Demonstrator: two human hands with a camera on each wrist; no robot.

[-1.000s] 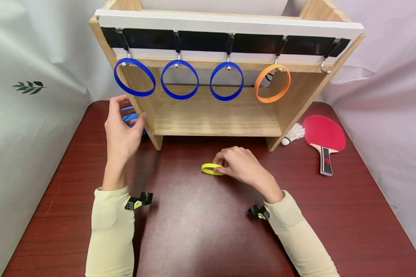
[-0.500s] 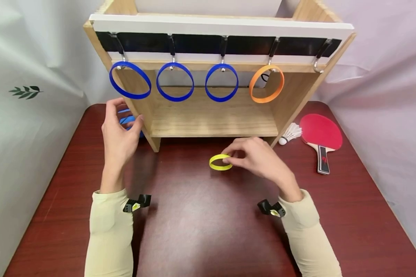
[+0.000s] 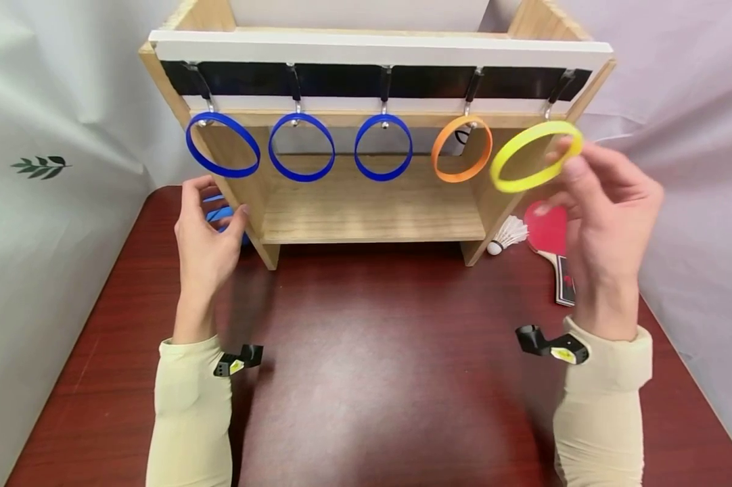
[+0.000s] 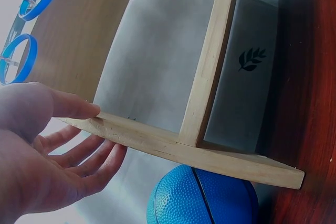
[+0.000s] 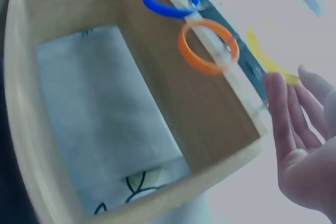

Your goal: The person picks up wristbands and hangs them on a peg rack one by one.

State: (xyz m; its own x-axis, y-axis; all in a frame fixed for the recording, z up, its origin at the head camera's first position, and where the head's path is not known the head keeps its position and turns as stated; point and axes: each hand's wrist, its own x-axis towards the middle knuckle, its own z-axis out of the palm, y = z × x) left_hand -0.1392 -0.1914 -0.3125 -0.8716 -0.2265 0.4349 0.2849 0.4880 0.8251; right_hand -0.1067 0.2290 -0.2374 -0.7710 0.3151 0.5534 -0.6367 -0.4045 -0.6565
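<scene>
My right hand [image 3: 615, 223] pinches a yellow wristband [image 3: 524, 184] between thumb and fingers, tilted in the air at the rightmost hook [image 3: 549, 110] of a wooden rack [image 3: 372, 213]; the hook's lower end is hidden behind the band. In the right wrist view the yellow wristband [image 5: 268, 64] shows at the fingertips, beyond the rack's hook strip. At the rack's left side my left hand [image 3: 204, 250] grips the upright panel [image 4: 142, 135], thumb on one face and fingers on the other. Blue wristbands [image 3: 383, 177] hang from three hooks, and an orange wristband [image 3: 457, 178] hangs from the fourth.
Behind the rack's left panel sits a blue ball [image 4: 202, 198] with a pebbled surface. A shuttlecock [image 3: 511, 233] and a red table tennis bat [image 3: 545, 226] lie on the dark red table [image 3: 372, 365] at the right, the bat partly hidden by my right hand.
My right hand has lifted the yellow wristband off the table and carried it up and right to the rightmost hook. The left hand keeps its grip on the panel.
</scene>
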